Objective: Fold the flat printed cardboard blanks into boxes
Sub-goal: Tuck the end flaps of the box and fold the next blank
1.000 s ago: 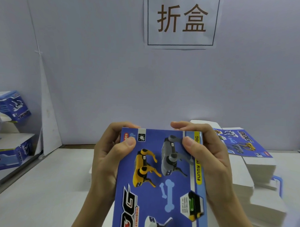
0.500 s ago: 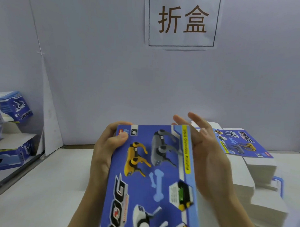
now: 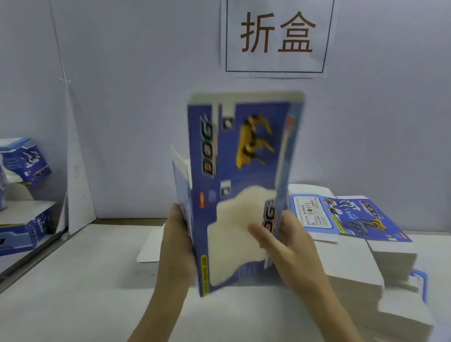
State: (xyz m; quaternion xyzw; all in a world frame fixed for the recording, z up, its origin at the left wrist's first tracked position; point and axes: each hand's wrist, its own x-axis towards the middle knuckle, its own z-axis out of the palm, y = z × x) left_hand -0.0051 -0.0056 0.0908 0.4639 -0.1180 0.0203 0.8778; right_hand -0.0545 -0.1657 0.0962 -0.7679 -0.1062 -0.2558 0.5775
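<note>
A blue printed cardboard box [image 3: 248, 156] with a yellow robot dog and "DOG" lettering stands upright in front of me, blurred by motion. Its lower front has a pale, irregular window cut-out, and a white flap sticks out at its left. My left hand [image 3: 177, 243] grips the lower left edge. My right hand [image 3: 288, 244] holds the lower right edge, with the thumb lying across the window. The fingers of both hands are hidden behind the box.
A tall stack of flat white blanks [image 3: 384, 263] fills the table's right side, with one printed blank [image 3: 350, 218] face up on top. Folded blue boxes [image 3: 22, 161] sit on a shelf at the left. A white card [image 3: 150, 245] lies behind my left hand. A paper sign [image 3: 275, 34] hangs on the wall.
The box has swung up from lying tilted toward me to standing upright, turning its window side to me. My right hand, open beside it half a second ago, now holds the right edge.
</note>
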